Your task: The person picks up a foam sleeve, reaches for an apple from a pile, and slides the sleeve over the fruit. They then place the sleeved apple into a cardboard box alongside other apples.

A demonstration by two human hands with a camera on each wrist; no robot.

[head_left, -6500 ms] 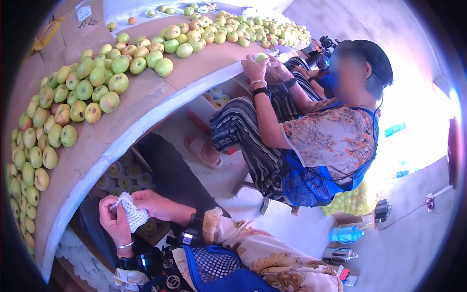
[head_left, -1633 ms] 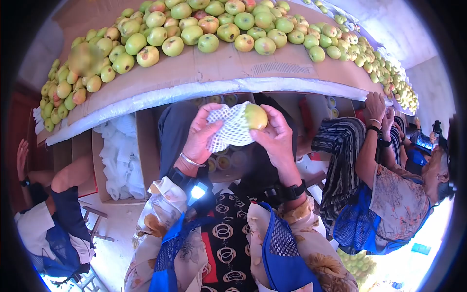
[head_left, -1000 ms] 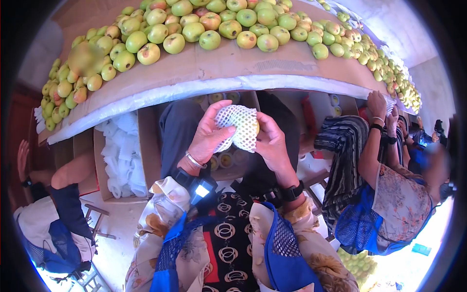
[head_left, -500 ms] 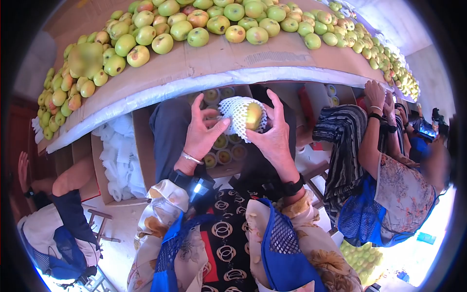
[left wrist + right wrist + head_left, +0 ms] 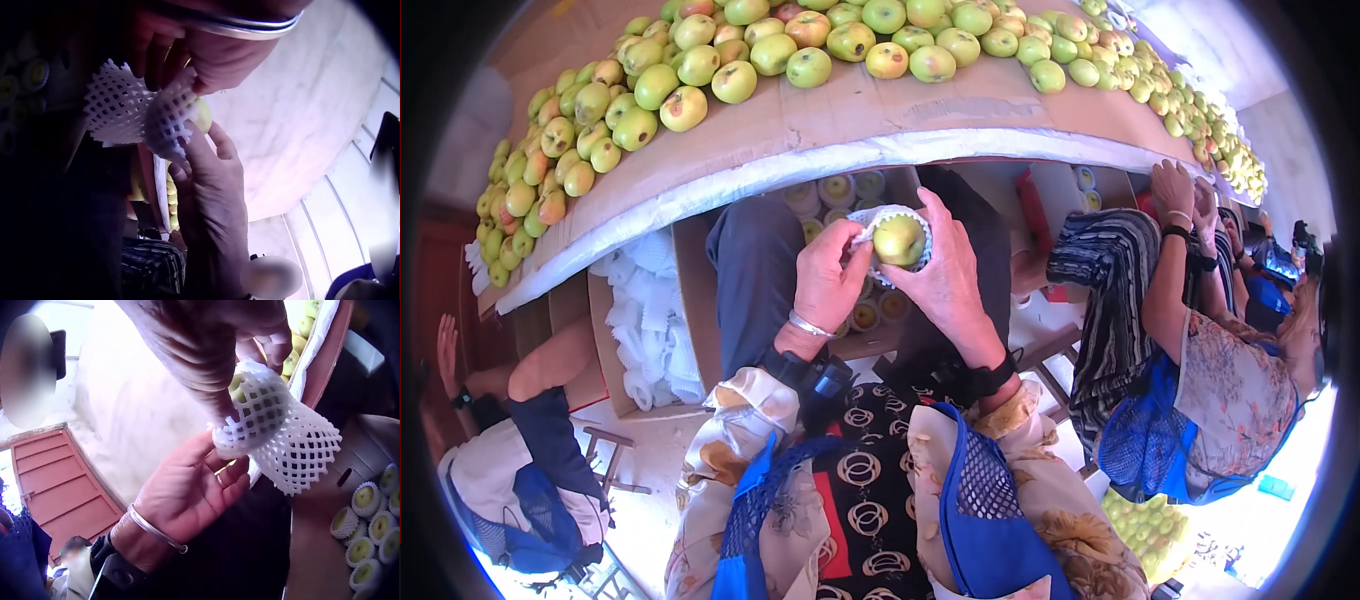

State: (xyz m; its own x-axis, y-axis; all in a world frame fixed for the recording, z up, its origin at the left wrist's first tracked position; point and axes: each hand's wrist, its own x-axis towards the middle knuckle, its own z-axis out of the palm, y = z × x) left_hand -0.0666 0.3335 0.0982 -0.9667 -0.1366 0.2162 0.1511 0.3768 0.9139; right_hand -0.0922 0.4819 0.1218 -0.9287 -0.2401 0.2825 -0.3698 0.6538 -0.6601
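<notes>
A green apple (image 5: 898, 241) sits inside a white foam net (image 5: 868, 216), its upper face showing through the net's opening. My left hand (image 5: 828, 279) pinches the net's rim at the apple's left side. Around the right side of the netted apple curl the fingers and thumb of my right hand (image 5: 946, 268). In the left wrist view the loose end of the net (image 5: 115, 103) hangs away from the apple. The right wrist view shows the foam net (image 5: 265, 412) stretched over the apple between both hands.
Many apples (image 5: 685, 108) lie along the cardboard-covered table (image 5: 850, 115) with a white padded edge. Below it are a box of netted apples (image 5: 837, 188) and a box of white foam nets (image 5: 645, 320). A person (image 5: 1200, 390) sits at the right, another (image 5: 530, 460) at the left.
From the sideways-held apple half a second ago, the apple has turned upward in the net. My spread left fingers have closed in on the net's rim, and my right hand has wrapped closer.
</notes>
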